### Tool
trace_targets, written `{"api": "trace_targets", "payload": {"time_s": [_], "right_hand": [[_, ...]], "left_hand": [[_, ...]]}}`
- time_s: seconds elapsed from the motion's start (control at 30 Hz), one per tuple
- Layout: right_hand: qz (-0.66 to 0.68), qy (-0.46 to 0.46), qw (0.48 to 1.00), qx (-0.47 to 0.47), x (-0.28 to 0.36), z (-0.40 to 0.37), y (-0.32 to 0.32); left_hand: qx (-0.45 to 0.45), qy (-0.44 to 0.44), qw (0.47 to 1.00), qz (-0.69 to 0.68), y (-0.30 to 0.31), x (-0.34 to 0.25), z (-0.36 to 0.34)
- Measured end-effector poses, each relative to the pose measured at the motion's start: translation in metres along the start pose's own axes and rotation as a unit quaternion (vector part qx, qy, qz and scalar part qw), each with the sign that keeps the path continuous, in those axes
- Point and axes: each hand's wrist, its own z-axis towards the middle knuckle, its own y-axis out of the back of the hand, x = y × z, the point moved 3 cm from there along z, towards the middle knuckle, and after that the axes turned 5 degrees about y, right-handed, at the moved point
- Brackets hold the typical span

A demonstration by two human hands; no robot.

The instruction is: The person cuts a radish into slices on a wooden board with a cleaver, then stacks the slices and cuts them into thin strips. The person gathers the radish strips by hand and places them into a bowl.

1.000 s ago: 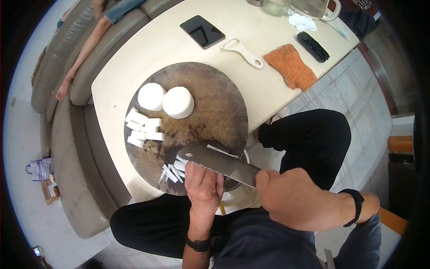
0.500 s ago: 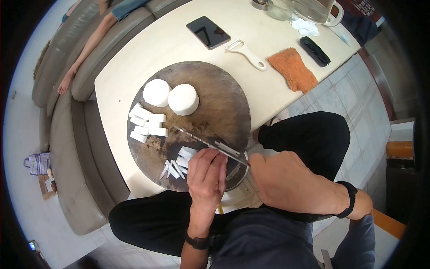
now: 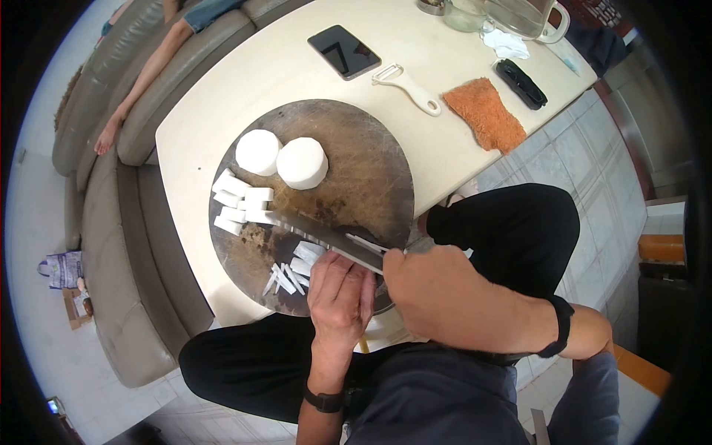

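My right hand [image 3: 437, 285] is closed round the handle of a knife [image 3: 326, 236], whose blade slants across the lower part of a round wooden chopping board [image 3: 363, 170]. The tip reaches near a cluster of white radish chunks [image 3: 256, 195]. My left hand [image 3: 339, 293] is closed, fingers curled down on a white radish piece [image 3: 305, 258] at the board's near edge; most of what lies beneath them is hidden. Thin white strips [image 3: 285, 280] lie left of those fingers. Two thick round radish pieces [image 3: 302, 163] stand farther back. Beyond the blade is a thin slice [image 3: 363, 243].
On the cream table [image 3: 200, 122] are a phone [image 3: 344, 52], a white peeler [image 3: 408, 89], an orange cloth [image 3: 486, 115] and a black case [image 3: 521, 84]. Glassware [image 3: 512, 18] stands at the far end. Another person's arm [image 3: 144, 85] rests along the grey sofa [image 3: 122, 274].
My right hand has moved left with the knife, carrying its tip toward the radish chunks. More of the blade's flat side shows now. My left hand stays almost where it was.
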Motion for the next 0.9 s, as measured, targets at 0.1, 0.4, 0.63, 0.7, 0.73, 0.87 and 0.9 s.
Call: {"api": "trace_targets", "payload": {"time_s": [0.1,0.4,0.63,0.7,0.73,0.87,0.9], "right_hand": [[-0.007,-0.041,0.999,0.013,-0.008,0.001,0.001],[-0.037,-0.038,0.995,0.083,0.005,-0.016,0.010],[-0.035,-0.042,0.997,0.047,-0.001,-0.001,0.002],[-0.031,-0.045,0.997,0.046,-0.005,-0.002,-0.001],[-0.026,-0.051,0.997,0.045,-0.006,-0.004,-0.002],[-0.021,-0.072,0.995,0.070,-0.003,-0.012,0.009],[-0.021,-0.066,0.994,0.085,0.001,-0.014,0.013]], "left_hand": [[-0.013,-0.004,1.000,0.003,-0.002,-0.002,0.001],[-0.001,0.014,1.000,0.004,-0.002,0.004,-0.004],[-0.007,0.000,1.000,-0.004,-0.002,0.001,-0.001],[-0.019,-0.009,1.000,-0.004,-0.002,0.000,0.000],[-0.023,-0.013,1.000,-0.004,-0.002,0.000,0.000],[-0.029,-0.017,0.999,-0.004,-0.002,-0.001,0.001],[-0.028,-0.017,0.999,-0.004,-0.002,-0.001,0.000]]}}
